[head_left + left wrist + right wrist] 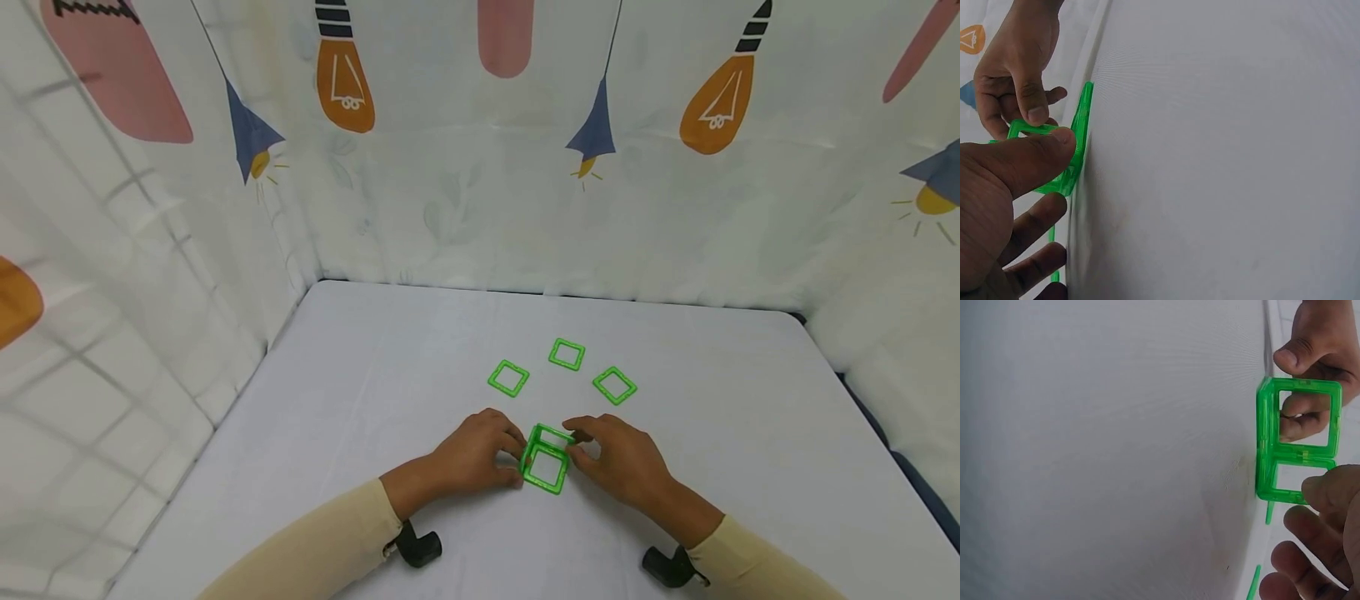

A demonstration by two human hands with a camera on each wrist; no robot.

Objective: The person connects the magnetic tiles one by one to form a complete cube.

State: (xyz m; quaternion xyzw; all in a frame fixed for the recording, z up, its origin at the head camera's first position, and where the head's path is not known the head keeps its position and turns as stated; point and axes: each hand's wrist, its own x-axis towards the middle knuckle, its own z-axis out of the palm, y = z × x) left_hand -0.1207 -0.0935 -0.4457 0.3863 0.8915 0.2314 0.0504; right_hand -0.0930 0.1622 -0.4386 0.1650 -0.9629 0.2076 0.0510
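Several green square magnetic tiles [558, 487] stand joined at their edges, like part of a box, on the white table between the two hands. On the left side, my left hand [480, 454] holds them with thumb and fingers; some of its fingers show through a tile's opening in the right wrist view. Opposite, my right hand [626, 462] pinches the edge of one joined tile [1291, 495] between thumb and forefinger. Its other fingers are loosely bent below the thumb in the right wrist view.
Three loose green square tiles lie beyond the hands: a left one [495, 383], a far one [567, 365] and a right one [630, 392]. The white table [405, 358] meets a printed cloth curtain [480, 208] at the back and left.
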